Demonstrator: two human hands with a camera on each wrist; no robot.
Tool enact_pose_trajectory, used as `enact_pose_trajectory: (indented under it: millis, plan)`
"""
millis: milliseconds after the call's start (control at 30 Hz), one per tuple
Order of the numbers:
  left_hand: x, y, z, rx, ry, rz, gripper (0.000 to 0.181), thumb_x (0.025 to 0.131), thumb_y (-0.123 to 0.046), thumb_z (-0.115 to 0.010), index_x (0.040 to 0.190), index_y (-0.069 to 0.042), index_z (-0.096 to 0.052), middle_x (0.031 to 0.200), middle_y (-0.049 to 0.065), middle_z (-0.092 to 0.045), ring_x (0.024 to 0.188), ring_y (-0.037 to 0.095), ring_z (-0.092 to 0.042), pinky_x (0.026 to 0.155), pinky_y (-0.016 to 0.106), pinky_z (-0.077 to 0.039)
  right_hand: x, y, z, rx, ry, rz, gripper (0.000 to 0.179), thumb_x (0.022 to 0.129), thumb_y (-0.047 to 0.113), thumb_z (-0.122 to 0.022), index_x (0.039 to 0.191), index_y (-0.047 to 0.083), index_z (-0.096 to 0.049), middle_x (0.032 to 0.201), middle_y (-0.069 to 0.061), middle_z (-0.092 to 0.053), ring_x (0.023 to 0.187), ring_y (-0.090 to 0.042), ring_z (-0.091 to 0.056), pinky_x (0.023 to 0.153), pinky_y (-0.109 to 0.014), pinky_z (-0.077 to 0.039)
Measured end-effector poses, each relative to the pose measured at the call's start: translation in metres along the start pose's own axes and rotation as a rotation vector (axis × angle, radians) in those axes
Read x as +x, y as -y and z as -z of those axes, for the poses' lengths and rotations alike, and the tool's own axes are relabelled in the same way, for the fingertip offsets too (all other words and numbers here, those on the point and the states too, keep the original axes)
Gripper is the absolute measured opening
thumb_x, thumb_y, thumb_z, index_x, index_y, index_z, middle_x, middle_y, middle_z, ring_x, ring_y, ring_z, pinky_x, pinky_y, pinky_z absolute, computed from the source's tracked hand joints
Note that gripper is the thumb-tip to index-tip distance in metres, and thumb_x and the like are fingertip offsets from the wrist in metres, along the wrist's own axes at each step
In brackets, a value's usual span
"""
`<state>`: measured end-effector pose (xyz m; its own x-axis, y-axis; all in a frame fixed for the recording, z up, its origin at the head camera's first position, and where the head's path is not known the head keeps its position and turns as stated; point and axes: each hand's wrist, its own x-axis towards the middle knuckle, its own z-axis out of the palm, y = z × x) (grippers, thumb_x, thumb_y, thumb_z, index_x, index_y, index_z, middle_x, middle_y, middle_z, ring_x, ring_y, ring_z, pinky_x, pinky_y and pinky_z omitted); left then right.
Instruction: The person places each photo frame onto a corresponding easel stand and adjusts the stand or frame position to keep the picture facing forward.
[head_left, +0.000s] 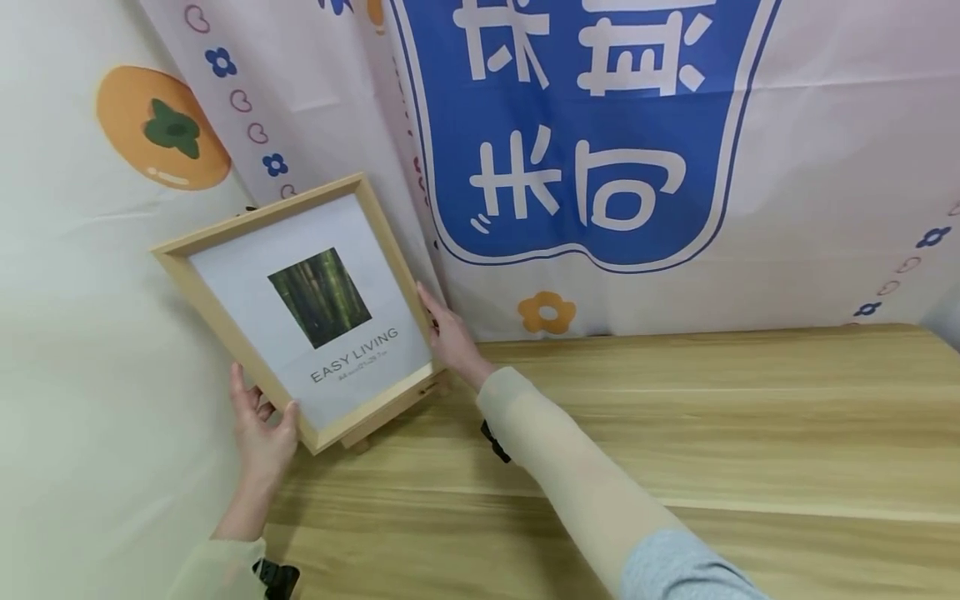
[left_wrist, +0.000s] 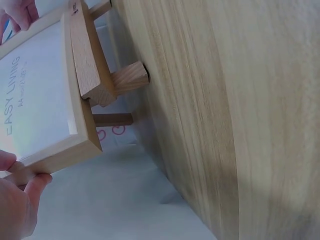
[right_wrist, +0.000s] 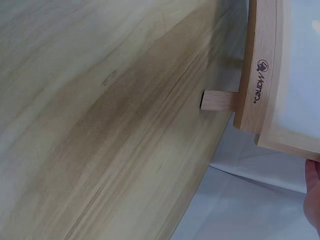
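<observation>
The head camera looks forward and down from above the left fingers (head_left: 238,387) and right fingers (head_left: 431,304). Each wrist camera, mounted close behind its own fingers and rolled sideways, faces the picture frame (head_left: 322,308) obliquely. Both wrist views share its lower edge and the counter (right_wrist: 100,125).

Cream sleeves (head_left: 573,471), light grey-blue cloth (head_left: 682,568) above the right one; black wrist pieces (head_left: 279,578), probably straps.

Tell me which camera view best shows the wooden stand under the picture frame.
The left wrist view: the wooden stand shows its ledge and three legs. The right wrist view has the ledge's logo end and one leg clearly; in the head view, the picture frame hides most of the stand.
</observation>
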<state>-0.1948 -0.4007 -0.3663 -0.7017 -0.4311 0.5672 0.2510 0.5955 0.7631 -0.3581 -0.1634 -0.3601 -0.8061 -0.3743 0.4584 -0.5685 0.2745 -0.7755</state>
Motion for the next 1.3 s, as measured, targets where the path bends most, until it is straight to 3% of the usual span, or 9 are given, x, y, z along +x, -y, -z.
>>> enact_pose_trajectory:
  millis: [133,267,467,600,933,1167,1300]
  plan:
    - [0.003,0.001,-0.003,0.004,0.014,0.013,0.096,0.085,0.018,-0.056,0.157,-0.018,-0.004,0.127,0.024,-0.05,0.096,0.007,-0.05,0.081,0.01,-0.044,0.0,-0.003,0.0,-0.027,-0.011,-0.006,0.083,0.091,-0.014,-0.053,0.156,0.026,-0.019,0.157,0.006,-0.025,0.138,-0.019,-0.034,0.107,-0.027,-0.037]
    - [0.003,-0.001,-0.003,0.002,0.012,0.012,0.096,0.085,0.018,-0.056,0.157,-0.016,-0.004,0.125,0.023,-0.05,0.095,0.008,-0.051,0.079,0.009,-0.044,0.0,-0.004,-0.001,-0.045,-0.005,-0.011,0.084,0.091,-0.013,-0.054,0.156,0.027,-0.019,0.156,0.007,-0.025,0.136,-0.02,-0.038,0.102,-0.026,-0.042]
    - [0.006,0.003,-0.003,0.023,0.037,0.044,0.099,0.086,0.017,-0.057,0.157,-0.022,-0.001,0.129,0.025,-0.049,0.102,0.02,-0.051,0.085,0.014,-0.046,0.002,-0.007,-0.002,-0.018,-0.007,-0.008,0.084,0.091,-0.015,-0.053,0.156,0.026,-0.02,0.156,0.006,-0.026,0.136,-0.019,-0.037,0.097,-0.024,-0.046]
    - [0.007,0.006,-0.005,0.005,0.044,0.031,0.099,0.085,0.017,-0.057,0.157,-0.02,-0.001,0.13,0.027,-0.048,0.105,0.024,-0.051,0.088,0.018,-0.046,0.003,-0.01,-0.001,-0.011,-0.004,-0.005,0.083,0.091,-0.015,-0.052,0.156,0.025,-0.02,0.156,0.003,-0.027,0.136,-0.02,-0.038,0.098,-0.026,-0.046]
    - [0.009,0.012,-0.011,-0.032,0.04,0.051,0.102,0.085,0.018,-0.056,0.157,-0.031,-0.003,0.135,0.021,-0.048,0.107,0.025,-0.053,0.084,0.013,-0.045,-0.002,-0.014,0.002,-0.024,0.012,-0.017,0.08,0.091,-0.016,-0.052,0.156,0.021,-0.022,0.155,-0.002,-0.029,0.135,-0.024,-0.039,0.1,-0.029,-0.045]
    - [0.012,0.012,-0.01,-0.034,0.056,0.068,0.104,0.085,0.017,-0.057,0.157,-0.032,0.0,0.139,0.021,-0.044,0.115,0.035,-0.051,0.092,0.025,-0.048,-0.002,-0.017,0.0,-0.03,0.01,-0.01,0.079,0.091,-0.016,-0.053,0.156,0.019,-0.024,0.154,-0.004,-0.032,0.134,-0.025,-0.04,0.102,-0.03,-0.044]
    - [0.014,0.012,-0.008,-0.035,0.054,0.083,0.104,0.085,0.018,-0.056,0.157,-0.032,0.0,0.14,0.021,-0.043,0.116,0.036,-0.051,0.091,0.024,-0.049,-0.004,-0.019,-0.003,-0.041,0.039,-0.023,0.079,0.091,-0.014,-0.053,0.156,0.019,-0.023,0.154,-0.005,-0.033,0.124,-0.026,-0.049,0.096,-0.031,-0.048]
